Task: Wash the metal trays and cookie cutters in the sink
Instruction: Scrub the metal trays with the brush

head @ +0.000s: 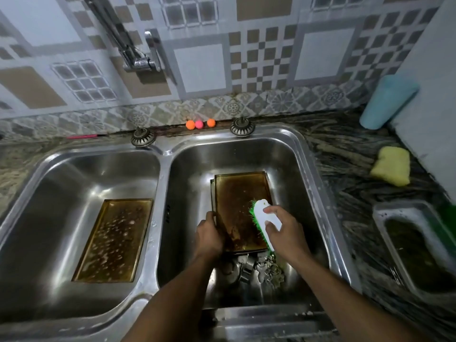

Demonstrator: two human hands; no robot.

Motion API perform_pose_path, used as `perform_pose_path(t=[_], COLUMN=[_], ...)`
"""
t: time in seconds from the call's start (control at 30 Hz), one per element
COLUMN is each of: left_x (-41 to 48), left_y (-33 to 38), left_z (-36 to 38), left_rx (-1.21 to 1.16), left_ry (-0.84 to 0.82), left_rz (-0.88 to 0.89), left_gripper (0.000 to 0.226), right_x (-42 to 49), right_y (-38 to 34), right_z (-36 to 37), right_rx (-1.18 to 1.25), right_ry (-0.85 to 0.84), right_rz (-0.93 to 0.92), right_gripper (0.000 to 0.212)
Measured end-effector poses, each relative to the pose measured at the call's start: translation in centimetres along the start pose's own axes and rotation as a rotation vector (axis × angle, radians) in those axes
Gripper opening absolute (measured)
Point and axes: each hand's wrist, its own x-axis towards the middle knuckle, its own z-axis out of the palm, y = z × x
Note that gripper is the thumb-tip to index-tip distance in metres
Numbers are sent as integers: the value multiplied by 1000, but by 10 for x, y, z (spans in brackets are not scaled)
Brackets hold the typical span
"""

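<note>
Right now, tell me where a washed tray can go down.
Free: the left basin floor left of the soapy tray, and the counter between the right basin and the yellow sponge. Crowded: the right basin, with stacked trays, both hands and cookie cutters at the near end.

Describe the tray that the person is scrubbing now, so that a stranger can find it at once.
Find the double steel sink and look in its right basin. The tray lies on the bottom there, steadied by the left hand, with the right hand pressing a white brush onto it. The other brown tray lies alone in the left basin.
</note>
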Motion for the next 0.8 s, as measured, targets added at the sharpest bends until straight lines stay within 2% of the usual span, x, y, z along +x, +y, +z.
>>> perform_pose_path(t=[0.13,0.27,0.37,0.6,0.8], left_x=[0,-1,-3,-21,-47], left_y=[6,27,38,39,54], left_z=[5,-5,-11,-29,-60], left_rx=[-141,-275,-239,-139,-261], left_ry=[-23,-86,-106,19,88], left_rz=[5,-5,52,260,321], left_gripper=[62,79,72,64,59], right_x=[1,2,1,-8,-16], right_y=[0,-5,-12,-37,-62], right_z=[-9,-20,-26,-53,-91], right_rx=[0,-18,-24,-46,-57], right_ry=[12,38,64,148,295], right_rz=[-3,-13,-43,-112,-177], right_gripper=[29,28,28,25,25])
